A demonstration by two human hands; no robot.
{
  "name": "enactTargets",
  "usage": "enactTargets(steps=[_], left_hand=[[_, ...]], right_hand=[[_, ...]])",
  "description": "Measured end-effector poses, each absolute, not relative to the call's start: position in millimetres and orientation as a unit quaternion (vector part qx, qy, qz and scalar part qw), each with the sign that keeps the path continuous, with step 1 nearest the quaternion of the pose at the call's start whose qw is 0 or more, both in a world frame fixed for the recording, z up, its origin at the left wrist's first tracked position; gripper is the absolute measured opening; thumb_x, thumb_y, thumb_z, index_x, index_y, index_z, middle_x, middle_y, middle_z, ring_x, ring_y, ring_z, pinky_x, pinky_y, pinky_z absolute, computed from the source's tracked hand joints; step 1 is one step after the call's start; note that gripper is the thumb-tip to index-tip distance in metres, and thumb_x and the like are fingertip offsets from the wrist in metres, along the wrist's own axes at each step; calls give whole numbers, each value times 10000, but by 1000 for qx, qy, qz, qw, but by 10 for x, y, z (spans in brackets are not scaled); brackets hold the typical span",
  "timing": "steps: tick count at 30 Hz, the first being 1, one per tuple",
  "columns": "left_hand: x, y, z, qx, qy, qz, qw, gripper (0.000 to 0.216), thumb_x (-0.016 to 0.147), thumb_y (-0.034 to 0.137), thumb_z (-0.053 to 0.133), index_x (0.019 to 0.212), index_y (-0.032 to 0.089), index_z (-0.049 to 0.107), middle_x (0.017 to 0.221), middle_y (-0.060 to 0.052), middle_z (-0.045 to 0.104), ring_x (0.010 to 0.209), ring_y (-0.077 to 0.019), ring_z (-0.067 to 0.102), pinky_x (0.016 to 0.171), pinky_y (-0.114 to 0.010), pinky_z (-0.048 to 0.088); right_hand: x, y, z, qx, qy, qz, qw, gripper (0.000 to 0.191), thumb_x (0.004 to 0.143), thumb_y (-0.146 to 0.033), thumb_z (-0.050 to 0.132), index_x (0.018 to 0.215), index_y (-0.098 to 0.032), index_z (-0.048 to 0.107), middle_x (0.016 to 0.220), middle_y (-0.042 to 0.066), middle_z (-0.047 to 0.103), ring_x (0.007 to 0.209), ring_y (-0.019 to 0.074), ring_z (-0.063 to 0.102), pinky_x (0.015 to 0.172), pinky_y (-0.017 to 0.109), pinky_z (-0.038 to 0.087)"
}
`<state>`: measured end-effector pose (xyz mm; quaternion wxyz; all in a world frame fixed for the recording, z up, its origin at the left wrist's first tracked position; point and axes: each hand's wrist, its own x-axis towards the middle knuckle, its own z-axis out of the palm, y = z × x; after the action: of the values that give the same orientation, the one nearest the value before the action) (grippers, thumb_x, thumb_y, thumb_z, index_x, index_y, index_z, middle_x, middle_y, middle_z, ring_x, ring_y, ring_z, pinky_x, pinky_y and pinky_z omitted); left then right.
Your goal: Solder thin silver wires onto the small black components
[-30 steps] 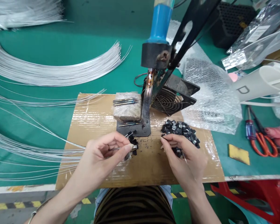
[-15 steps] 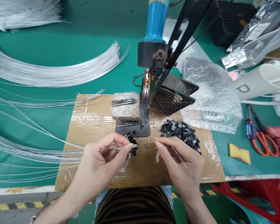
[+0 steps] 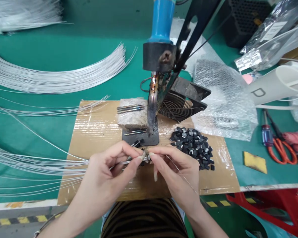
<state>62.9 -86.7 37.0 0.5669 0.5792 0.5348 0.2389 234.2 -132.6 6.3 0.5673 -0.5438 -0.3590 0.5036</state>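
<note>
My left hand (image 3: 109, 177) is closed, with thumb and forefinger pinching the end of a thin white wire (image 3: 124, 162). Its fingertips meet those of my right hand (image 3: 180, 168) at a small metal connector (image 3: 148, 156), which my right thumb and forefinger pinch. A thin silvery wire (image 3: 180, 171) runs out across my right palm toward the wrist. Under the left fingertips lie a few black connector pieces (image 3: 138, 143), partly hidden. Just beyond my hands, a soldering iron (image 3: 153, 96) points down at a dark plate (image 3: 152, 138).
Right of my hands is a pile of black connectors (image 3: 192, 145) on the cardboard (image 3: 218, 165). Behind it stand a small fan (image 3: 175, 105) and bubble wrap (image 3: 221, 99). Bundles of white wires (image 3: 64, 81) lie left. A yellow sponge (image 3: 254, 162) and orange-handled scissors (image 3: 283, 152) are right.
My right hand has moved left until its fingertips meet my left hand's at the small metal connector. My left hand has barely moved. The view has shifted slightly.
</note>
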Motion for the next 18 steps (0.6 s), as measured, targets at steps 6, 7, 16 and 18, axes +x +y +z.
enactTargets(steps=[6,7,16,18], left_hand=[[655,-841,401,562,522,250,590,120,950,257,709,843,208,734,908,-15,792,716,-106,673,641,-172,535],[661,-841,401,561,523,250,591,118,943,257,715,838,207,735,909,-18,793,714,-108,672,634,-174,533],[745,-877,445,528,565,271,573,89,863,243,751,786,200,747,881,-26,785,734,-132,693,633,-190,545],[766,-883,451,524,567,277,572,84,857,238,753,783,199,747,878,-24,784,743,-132,706,662,-189,566]], right_hand=[[2333,-1339,56,-538,-364,504,570,110,938,-198,763,971,-261,846,772,-13,719,508,77,600,485,209,505],[2336,-1342,56,-538,-364,504,569,112,939,-195,762,972,-261,846,774,-12,723,510,78,603,488,211,509],[2336,-1339,54,-543,-369,498,566,99,945,-218,763,981,-265,843,775,-10,732,508,88,603,482,226,510],[2334,-1340,52,-544,-373,497,564,97,954,-229,755,986,-265,840,778,-9,730,508,92,596,481,233,503]])
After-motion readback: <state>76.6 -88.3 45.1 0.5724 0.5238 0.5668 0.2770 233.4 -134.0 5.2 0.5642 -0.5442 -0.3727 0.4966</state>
